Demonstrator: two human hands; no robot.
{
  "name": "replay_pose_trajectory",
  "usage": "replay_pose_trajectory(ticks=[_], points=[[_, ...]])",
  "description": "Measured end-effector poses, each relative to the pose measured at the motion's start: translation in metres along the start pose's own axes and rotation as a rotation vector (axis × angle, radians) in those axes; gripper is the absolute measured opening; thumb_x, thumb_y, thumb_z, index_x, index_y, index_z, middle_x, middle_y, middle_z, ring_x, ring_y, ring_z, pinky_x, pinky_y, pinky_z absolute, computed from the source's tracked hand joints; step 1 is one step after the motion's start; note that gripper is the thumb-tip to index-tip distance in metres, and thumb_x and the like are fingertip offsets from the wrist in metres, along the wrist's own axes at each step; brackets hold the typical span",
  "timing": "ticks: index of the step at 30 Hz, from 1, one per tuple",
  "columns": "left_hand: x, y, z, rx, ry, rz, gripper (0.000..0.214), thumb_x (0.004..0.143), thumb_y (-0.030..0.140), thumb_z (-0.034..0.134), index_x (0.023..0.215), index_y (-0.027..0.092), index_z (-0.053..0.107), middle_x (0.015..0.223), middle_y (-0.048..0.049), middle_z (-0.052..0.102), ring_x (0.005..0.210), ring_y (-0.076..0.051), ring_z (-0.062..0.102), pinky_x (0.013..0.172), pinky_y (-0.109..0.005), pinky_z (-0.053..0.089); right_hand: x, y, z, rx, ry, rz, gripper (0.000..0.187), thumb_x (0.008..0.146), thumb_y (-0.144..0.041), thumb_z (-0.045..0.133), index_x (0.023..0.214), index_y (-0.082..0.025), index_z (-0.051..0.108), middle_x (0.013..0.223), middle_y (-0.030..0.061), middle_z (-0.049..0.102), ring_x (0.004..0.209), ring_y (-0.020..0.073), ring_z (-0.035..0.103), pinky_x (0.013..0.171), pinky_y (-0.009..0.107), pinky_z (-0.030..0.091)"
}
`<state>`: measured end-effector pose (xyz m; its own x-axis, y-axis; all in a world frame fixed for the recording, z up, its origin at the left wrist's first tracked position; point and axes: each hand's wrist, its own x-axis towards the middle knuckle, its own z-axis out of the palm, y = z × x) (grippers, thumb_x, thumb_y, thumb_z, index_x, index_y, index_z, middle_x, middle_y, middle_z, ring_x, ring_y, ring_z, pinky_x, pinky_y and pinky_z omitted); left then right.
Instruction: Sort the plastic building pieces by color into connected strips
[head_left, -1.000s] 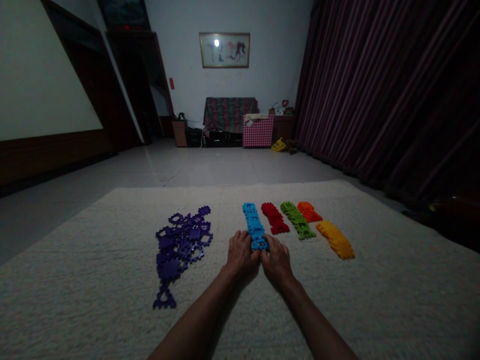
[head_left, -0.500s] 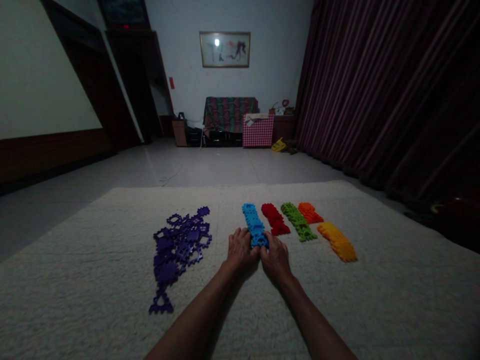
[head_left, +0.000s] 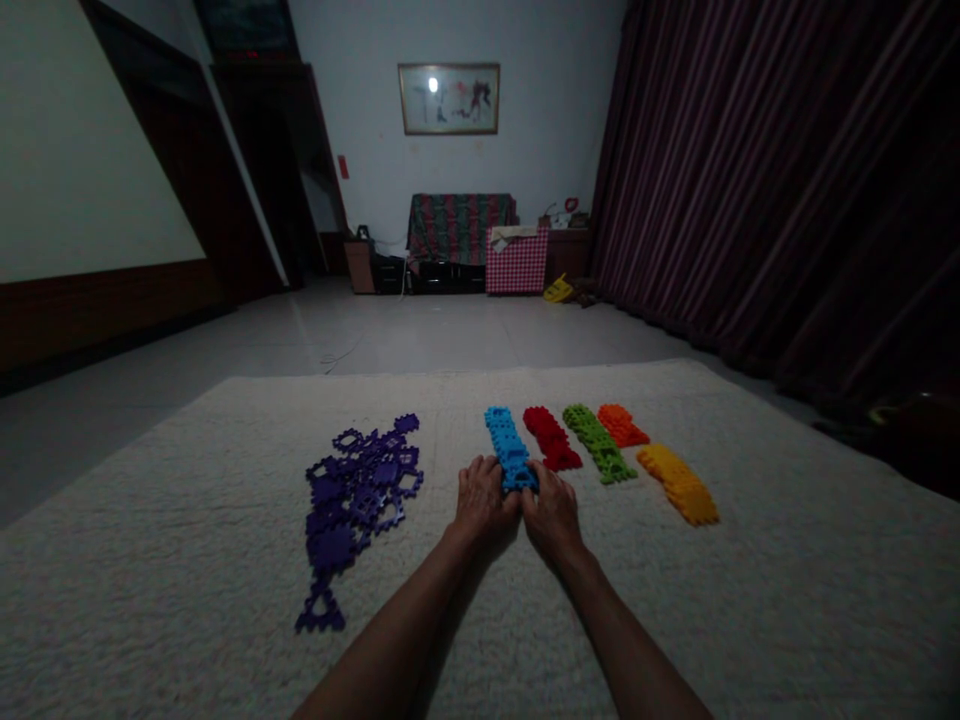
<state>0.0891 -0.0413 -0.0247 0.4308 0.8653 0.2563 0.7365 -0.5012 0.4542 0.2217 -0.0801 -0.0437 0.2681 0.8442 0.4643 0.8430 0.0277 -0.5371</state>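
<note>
A row of overlapping blue toothed plastic building pieces (head_left: 507, 440) lies on the pale carpet, pointing away from me. My left hand (head_left: 480, 495) presses against the left side of its near end, fingers curled. On the opposite side, my right hand (head_left: 551, 503) grips the same near end, thumbs almost meeting in front. To the right lie a red row of pieces (head_left: 551, 438) and a green row (head_left: 598, 443). Left of my hands, purple pieces (head_left: 364, 495) with square, round and triangular openings spread in a loose heap.
Farther right are an orange stack (head_left: 621, 425) and a fanned yellow row (head_left: 677, 485). The carpet (head_left: 187, 560) ends at a tiled floor (head_left: 450, 330). A dark curtain (head_left: 720, 180) hangs at the right. Cloth-covered furniture (head_left: 461, 225) stands against the far wall.
Both hands stay at the near end of the blue row. Hardly anything has moved apart from a very slight shift of the view.
</note>
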Motion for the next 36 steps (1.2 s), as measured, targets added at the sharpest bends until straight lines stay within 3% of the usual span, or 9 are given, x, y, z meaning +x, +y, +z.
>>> replay_pose_trajectory(ticks=[14, 27, 36], points=[[-0.016, 0.001, 0.000, 0.032, 0.157, 0.017, 0.022, 0.082, 0.027, 0.057, 0.100, 0.017, 0.064, 0.120, -0.0119, 0.061, 0.117, -0.026, 0.052, 0.101, -0.042, 0.039, -0.011, 0.007, -0.002, 0.040, 0.116, -0.055, 0.033, 0.080, -0.018, 0.050, 0.112, -0.015, 0.057, 0.104, 0.0130, 0.063, 0.098, 0.0252, 0.059, 0.090, 0.040, 0.048], [-0.014, 0.004, -0.007, -0.047, 0.045, 0.022, 0.021, 0.081, 0.029, 0.056, 0.097, 0.022, 0.068, 0.113, -0.0089, 0.064, 0.114, -0.026, 0.052, 0.100, -0.042, 0.039, -0.007, 0.003, -0.008, 0.059, 0.075, -0.032, 0.028, 0.077, -0.019, 0.050, 0.103, -0.016, 0.060, 0.101, 0.0118, 0.062, 0.096, 0.0245, 0.059, 0.091, 0.041, 0.048], [-0.014, 0.001, 0.000, -0.090, 0.129, 0.045, 0.020, 0.079, 0.028, 0.058, 0.093, 0.021, 0.069, 0.107, -0.0092, 0.066, 0.111, -0.025, 0.054, 0.101, -0.042, 0.042, -0.003, 0.012, -0.002, 0.115, 0.140, -0.058, 0.037, 0.075, -0.027, 0.052, 0.111, -0.016, 0.057, 0.112, 0.0147, 0.058, 0.103, 0.0273, 0.057, 0.091, 0.045, 0.050]])
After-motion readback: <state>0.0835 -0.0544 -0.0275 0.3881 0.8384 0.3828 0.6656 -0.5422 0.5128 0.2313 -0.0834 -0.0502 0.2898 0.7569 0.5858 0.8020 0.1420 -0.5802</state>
